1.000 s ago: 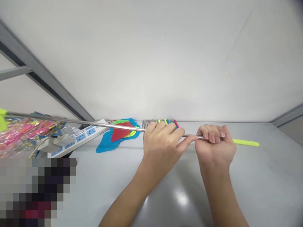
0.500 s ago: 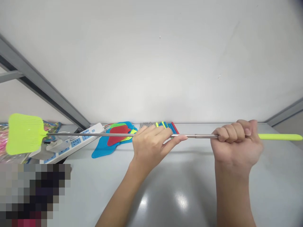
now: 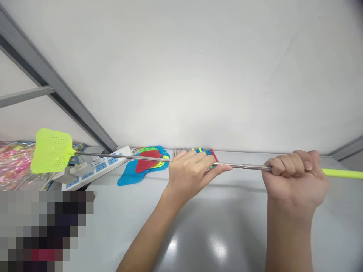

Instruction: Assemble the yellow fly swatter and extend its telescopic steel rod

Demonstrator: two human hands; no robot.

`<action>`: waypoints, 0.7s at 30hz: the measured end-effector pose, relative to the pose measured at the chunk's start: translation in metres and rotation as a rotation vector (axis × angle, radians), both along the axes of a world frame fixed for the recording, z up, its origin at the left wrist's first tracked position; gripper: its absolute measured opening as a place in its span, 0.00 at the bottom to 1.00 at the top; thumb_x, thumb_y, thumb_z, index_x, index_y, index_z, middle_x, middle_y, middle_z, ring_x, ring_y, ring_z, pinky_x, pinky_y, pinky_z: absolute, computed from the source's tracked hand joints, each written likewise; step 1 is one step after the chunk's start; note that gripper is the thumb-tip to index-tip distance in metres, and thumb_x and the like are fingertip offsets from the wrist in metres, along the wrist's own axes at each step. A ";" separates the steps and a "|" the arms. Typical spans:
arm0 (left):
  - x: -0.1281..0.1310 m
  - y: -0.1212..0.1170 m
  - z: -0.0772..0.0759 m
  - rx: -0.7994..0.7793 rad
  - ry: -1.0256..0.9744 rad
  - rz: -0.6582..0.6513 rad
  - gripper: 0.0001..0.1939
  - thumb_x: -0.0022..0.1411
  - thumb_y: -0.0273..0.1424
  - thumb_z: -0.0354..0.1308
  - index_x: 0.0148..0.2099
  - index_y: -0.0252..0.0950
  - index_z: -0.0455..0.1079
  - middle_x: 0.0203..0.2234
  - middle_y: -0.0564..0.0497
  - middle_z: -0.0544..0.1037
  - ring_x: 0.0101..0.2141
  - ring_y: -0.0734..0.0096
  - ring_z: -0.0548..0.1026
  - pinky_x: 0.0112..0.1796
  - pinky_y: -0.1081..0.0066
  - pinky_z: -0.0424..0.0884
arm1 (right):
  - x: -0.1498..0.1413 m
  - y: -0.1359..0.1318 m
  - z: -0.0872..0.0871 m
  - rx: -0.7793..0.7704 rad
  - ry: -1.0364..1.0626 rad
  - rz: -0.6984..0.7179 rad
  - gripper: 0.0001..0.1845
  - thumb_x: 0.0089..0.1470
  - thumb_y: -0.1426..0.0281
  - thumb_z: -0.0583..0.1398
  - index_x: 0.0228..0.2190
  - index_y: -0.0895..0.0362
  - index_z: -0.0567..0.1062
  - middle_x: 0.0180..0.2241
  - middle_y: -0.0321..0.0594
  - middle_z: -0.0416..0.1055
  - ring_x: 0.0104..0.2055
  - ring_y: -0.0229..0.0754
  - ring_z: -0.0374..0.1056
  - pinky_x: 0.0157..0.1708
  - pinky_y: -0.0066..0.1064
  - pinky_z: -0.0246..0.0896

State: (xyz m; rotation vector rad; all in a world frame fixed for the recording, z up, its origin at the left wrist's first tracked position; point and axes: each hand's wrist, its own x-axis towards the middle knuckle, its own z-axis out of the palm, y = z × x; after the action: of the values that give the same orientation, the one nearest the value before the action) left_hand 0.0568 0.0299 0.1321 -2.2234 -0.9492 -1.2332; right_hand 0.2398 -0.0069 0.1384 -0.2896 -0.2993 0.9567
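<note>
A fly swatter with a yellow-green head spans most of the head view on a thin metal telescopic rod. My left hand is closed around the middle of the rod, its thumb stretched along it to the right. Further right, my right hand makes a fist around the rod's end, beside the yellow-green handle that runs out of the frame. Behind the rod lie swatter heads in blue, red and green. Several coloured handles and metal rods lie partly hidden behind my left hand.
A white power strip with plugs in it lies at the left on the grey table. Clear plastic packaging with pink contents is further left. Grey frame bars and a pale panel stand behind.
The whole view has shifted, so most things sit a little further right. The swatter now tilts, its head end higher than the handle end. Both hands keep their hold.
</note>
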 end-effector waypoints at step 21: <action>-0.006 0.010 -0.003 -0.037 0.065 0.004 0.19 0.55 0.43 0.52 0.19 0.36 0.63 0.11 0.58 0.64 0.16 0.80 0.60 0.24 0.74 0.51 | 0.044 0.006 -0.010 0.030 0.199 0.061 0.12 0.51 0.75 0.41 0.21 0.54 0.40 0.12 0.29 0.32 0.13 0.32 0.28 0.10 0.28 0.33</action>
State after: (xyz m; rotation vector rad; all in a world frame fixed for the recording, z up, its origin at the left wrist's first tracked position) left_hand 0.0510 0.0401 0.1295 -2.2747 -0.9585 -1.1428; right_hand 0.2834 -0.0011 0.1284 -0.1572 -0.1405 1.0316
